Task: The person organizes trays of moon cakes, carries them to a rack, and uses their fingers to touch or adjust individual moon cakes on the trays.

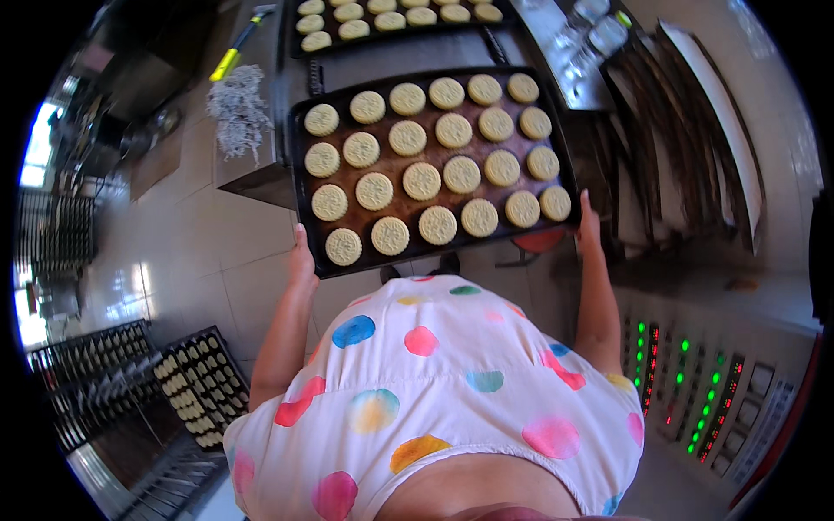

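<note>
A dark baking tray [400, 167] hangs level in front of me, held by its two short sides. Rows of round, pale, stamped pastries [421, 181] with scalloped edges lie on it. My left hand [301, 260] grips the tray's left side near the front corner, its thumb along the rim and its other fingers hidden below. At the right front corner my right hand [589, 224] holds the rim in the same way, its fingers mostly hidden underneath. The tray's far edge overlaps a metal work surface [400, 52].
Another tray of pastries [382, 19] rests farther back. A yellow-handled tool [228, 62] and a shredded white mop head [239, 113] lie left. Stacked dark trays [669, 130] and clear jars [606, 35] stand right, above a lit control panel [695, 391]. A loaded rack [95, 373] stands lower left.
</note>
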A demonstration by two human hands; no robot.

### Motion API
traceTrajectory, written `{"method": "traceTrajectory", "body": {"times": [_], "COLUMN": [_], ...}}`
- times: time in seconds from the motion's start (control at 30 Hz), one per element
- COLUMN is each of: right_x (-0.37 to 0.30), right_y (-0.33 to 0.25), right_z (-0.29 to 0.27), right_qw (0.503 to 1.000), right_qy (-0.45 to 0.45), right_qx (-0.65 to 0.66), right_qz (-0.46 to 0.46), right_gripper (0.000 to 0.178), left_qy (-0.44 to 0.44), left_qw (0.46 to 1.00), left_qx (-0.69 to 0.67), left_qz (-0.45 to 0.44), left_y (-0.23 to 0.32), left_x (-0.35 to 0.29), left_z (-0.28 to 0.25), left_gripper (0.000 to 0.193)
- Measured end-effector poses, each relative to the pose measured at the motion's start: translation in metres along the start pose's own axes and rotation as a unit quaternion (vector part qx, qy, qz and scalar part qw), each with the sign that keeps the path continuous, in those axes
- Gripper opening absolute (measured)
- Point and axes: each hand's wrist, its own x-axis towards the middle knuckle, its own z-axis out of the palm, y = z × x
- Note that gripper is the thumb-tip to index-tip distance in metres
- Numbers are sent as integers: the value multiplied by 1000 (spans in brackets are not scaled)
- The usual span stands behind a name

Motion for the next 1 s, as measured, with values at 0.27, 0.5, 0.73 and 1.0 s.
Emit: {"method": "traceTrajectory", "body": {"times": [0.27,0.5,0.73,1.0], "right_x": [8,-6,-2,-5], "right_y": [6,-4,22,16], "right_z": [22,35,32,36], "right_qw": [993,993,988,992], "right_qy": [-8,48,23,62], "right_qx": [111,67,117,19], "right_qz": [-43,-81,-94,-112], "right_gripper": [59,62,63,67], "left_qy": [-38,-2,34,98], "left_qw": [999,997,989,955], "left_qx": [-20,-6,65,179], "left_qz": [25,77,128,215], "left_y": [-8,-13,2,-2], "left_x": [11,13,11,30], "left_z": [-4,4,11,12], "left_gripper": [78,80,82,80]}}
